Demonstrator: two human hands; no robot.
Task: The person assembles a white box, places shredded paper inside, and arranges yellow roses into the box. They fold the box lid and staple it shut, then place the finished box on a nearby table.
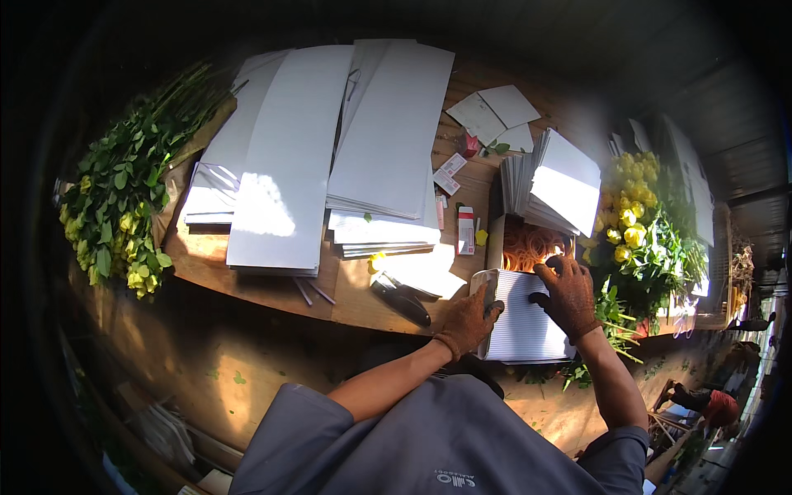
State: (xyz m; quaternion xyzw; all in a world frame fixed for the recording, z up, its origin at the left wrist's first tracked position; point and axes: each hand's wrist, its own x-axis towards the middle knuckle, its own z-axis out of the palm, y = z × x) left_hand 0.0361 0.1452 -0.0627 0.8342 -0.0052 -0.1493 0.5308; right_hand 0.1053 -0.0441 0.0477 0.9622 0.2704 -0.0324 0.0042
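A white corrugated cardboard piece [529,318] lies right in front of me at the table's front edge. My left hand [465,323], in a brown glove with dark fingertips, grips its left edge, thumb over the face. At its upper right is my gloved right hand [568,298], thumb over the cardboard and fingers curled near the far edge. Whether those fingers pinch anything is unclear. Just beyond, orange rubber bands [533,242] fill an open box [496,250]. White card pieces [566,179] stand packed behind the bands.
Long white cardboard sheets [291,148] are stacked on the wooden table [352,297]. A black-handled tool [402,303] and small printed boxes [465,230] lie nearer. Yellow roses flank the table at left [133,229] and right [634,235]. A person [711,405] is at far right.
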